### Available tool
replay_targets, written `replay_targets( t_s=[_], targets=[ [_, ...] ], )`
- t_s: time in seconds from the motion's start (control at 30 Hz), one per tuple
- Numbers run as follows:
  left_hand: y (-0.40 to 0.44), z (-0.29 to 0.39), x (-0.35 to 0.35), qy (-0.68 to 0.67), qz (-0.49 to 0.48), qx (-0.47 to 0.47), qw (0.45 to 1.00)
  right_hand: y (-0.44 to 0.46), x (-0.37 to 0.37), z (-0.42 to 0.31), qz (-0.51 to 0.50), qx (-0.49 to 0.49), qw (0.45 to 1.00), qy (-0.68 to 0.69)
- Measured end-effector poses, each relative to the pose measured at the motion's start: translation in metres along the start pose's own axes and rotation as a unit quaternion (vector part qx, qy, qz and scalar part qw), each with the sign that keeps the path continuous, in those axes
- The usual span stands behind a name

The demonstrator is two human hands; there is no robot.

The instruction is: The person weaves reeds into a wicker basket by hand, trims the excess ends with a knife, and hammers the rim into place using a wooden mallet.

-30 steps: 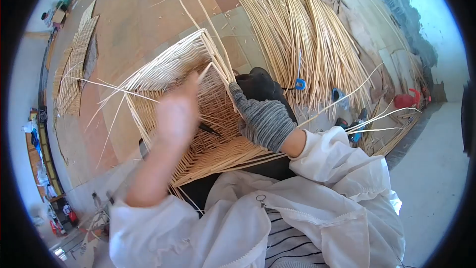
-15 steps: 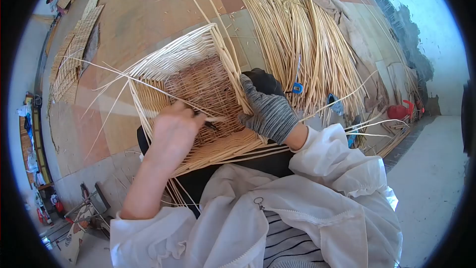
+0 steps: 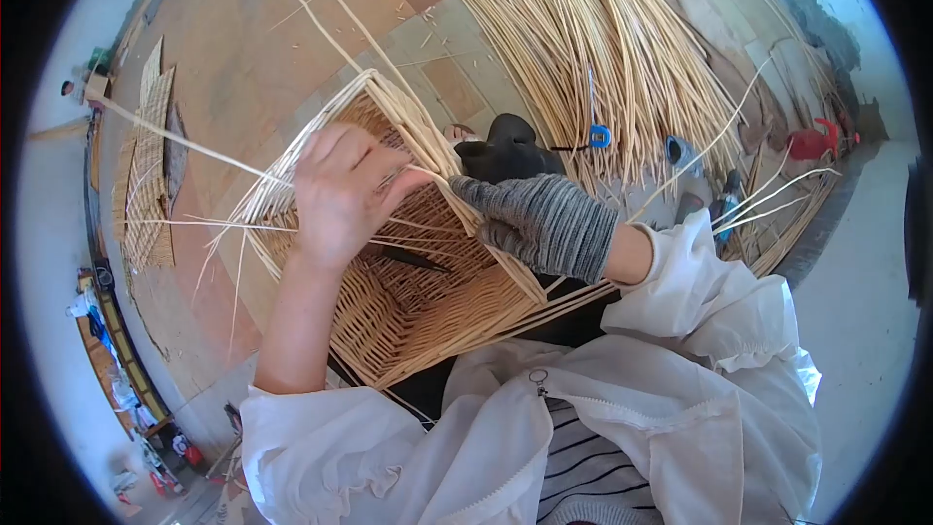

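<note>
A square wicker basket (image 3: 437, 306) is tilted on my lap, its opening facing up. My left hand (image 3: 340, 185), bare, is closed over the opening and pinches a pale rod (image 3: 420, 175) near the right rim. On that rim, my right hand (image 3: 544, 224) in a grey striped glove is wrapped round the edge, thumb inside. Loose rod ends stick out past the left corner and the top corner. Inside the basket lies a dark pointed tool (image 3: 413, 256), partly hidden by rods.
A large bundle of peeled rods (image 3: 603, 68) lies ahead on the floor. Near it are a blue tape measure (image 3: 599, 137), a blue-handled tool (image 3: 729, 199) and a red object (image 3: 812, 142). Woven panels (image 3: 146, 175) lie at the left. A shelf (image 3: 121, 355) stands at the lower left.
My left hand has risen from inside the basket toward its upper rim, drawing a rod. My gloved right hand stays on the right rim. The view has shifted somewhat.
</note>
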State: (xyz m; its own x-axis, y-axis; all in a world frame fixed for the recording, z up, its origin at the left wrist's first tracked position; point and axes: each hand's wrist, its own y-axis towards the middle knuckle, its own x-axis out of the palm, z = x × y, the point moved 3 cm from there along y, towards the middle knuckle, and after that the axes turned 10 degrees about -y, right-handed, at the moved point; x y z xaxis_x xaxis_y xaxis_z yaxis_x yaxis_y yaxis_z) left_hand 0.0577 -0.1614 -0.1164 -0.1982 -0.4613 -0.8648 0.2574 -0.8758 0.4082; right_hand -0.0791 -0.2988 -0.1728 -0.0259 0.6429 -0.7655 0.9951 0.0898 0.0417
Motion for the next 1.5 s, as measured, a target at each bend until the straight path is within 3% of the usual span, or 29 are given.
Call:
replay_targets(
  t_s=[0.03,0.1,0.13,0.2,0.23,0.3,0.33,0.4,0.43,0.5,0.63,0.7,0.73,0.8,0.87,0.9,0.97,1.0,1.03,1.07,1.1,1.17,1.2,1.27,1.3,1.33,1.4,1.47,1.5],
  targets=[
    [-0.002,0.006,0.003,-0.002,-0.006,0.003,1.000,0.001,0.002,0.002,0.003,0.004,1.000,0.004],
    [-0.005,0.022,0.007,0.115,0.083,-0.032,0.989,0.006,0.003,0.008,0.048,0.076,0.975,0.205],
    [-0.004,0.028,0.015,0.114,0.080,-0.030,0.990,0.006,0.009,0.009,0.051,0.078,0.974,0.208],
    [-0.006,0.032,0.025,-0.001,0.206,-0.101,0.973,0.002,0.014,0.012,0.242,-0.001,0.934,0.262],
    [-0.006,0.035,0.031,-0.001,0.205,-0.100,0.974,0.001,0.017,0.014,0.243,0.000,0.934,0.262],
    [-0.003,0.033,0.044,-0.189,0.151,-0.154,0.958,-0.001,0.019,0.017,0.225,-0.001,0.935,0.274],
    [-0.004,0.036,0.046,-0.189,0.151,-0.154,0.958,-0.001,0.020,0.017,0.226,-0.001,0.935,0.273],
    [-0.004,0.038,0.053,-0.351,0.100,-0.202,0.909,-0.001,0.017,0.015,0.248,-0.062,0.918,0.304],
    [-0.005,0.037,0.052,-0.351,0.100,-0.199,0.910,-0.004,0.013,0.013,0.250,-0.064,0.918,0.303],
    [-0.012,0.032,0.046,-0.299,0.108,-0.255,0.913,-0.010,0.000,0.005,0.243,0.020,0.969,0.043],
    [-0.018,0.035,0.040,-0.308,0.090,-0.265,0.909,0.000,-0.004,-0.004,0.279,-0.034,0.946,0.159],
    [-0.023,0.032,0.029,-0.276,0.035,-0.205,0.939,0.004,0.018,0.005,0.238,0.018,0.938,0.252],
    [-0.032,0.032,0.014,-0.271,0.031,-0.215,0.938,0.005,0.026,0.008,0.204,0.064,0.922,0.324],
    [-0.059,0.022,-0.025,-0.338,0.069,-0.310,0.886,0.003,0.024,-0.004,0.222,0.087,0.923,0.302],
    [-0.105,0.016,-0.026,-0.290,-0.248,-0.403,0.832,0.001,0.024,-0.007,0.359,0.050,0.866,0.343],
    [-0.120,0.013,-0.014,-0.290,-0.245,-0.405,0.832,0.005,0.030,0.000,0.366,0.016,0.894,0.257],
    [-0.161,0.003,0.028,-0.023,-0.425,-0.392,0.815,0.012,0.034,-0.002,0.361,0.002,0.883,0.301],
    [-0.179,-0.012,0.048,-0.027,-0.423,-0.393,0.816,0.016,0.035,-0.002,0.359,-0.008,0.868,0.342],
    [-0.186,-0.030,0.068,0.108,-0.377,-0.243,0.887,0.017,0.033,-0.001,0.356,-0.006,0.872,0.336],
    [-0.183,-0.036,0.083,0.234,-0.310,-0.082,0.918,0.018,0.031,0.001,0.318,-0.011,0.864,0.391],
    [-0.171,-0.035,0.091,0.219,-0.305,-0.078,0.924,0.015,0.030,0.002,0.279,-0.012,0.852,0.442],
    [-0.158,-0.041,0.110,0.289,-0.470,-0.157,0.819,0.014,0.031,0.002,0.278,0.001,0.842,0.462],
    [-0.159,-0.046,0.118,0.282,-0.465,-0.156,0.825,0.016,0.034,0.002,0.280,0.000,0.821,0.498],
    [-0.165,-0.050,0.123,0.230,-0.516,-0.068,0.822,0.016,0.042,0.007,0.275,0.006,0.796,0.539],
    [-0.161,-0.042,0.116,0.238,-0.431,0.052,0.869,0.018,0.043,0.010,0.271,0.003,0.782,0.561],
    [-0.164,-0.039,0.109,0.237,-0.432,0.053,0.869,0.018,0.045,0.012,0.267,0.003,0.767,0.584],
    [-0.130,-0.006,0.058,-0.030,-0.550,-0.145,0.822,0.018,0.042,0.014,0.258,0.007,0.784,0.565],
    [-0.119,0.017,0.020,-0.047,-0.482,-0.139,0.864,0.017,0.038,0.013,0.248,0.009,0.798,0.550],
    [-0.110,0.025,-0.005,-0.063,-0.492,-0.203,0.844,0.015,0.036,0.010,0.242,0.012,0.806,0.539]
  ],
)
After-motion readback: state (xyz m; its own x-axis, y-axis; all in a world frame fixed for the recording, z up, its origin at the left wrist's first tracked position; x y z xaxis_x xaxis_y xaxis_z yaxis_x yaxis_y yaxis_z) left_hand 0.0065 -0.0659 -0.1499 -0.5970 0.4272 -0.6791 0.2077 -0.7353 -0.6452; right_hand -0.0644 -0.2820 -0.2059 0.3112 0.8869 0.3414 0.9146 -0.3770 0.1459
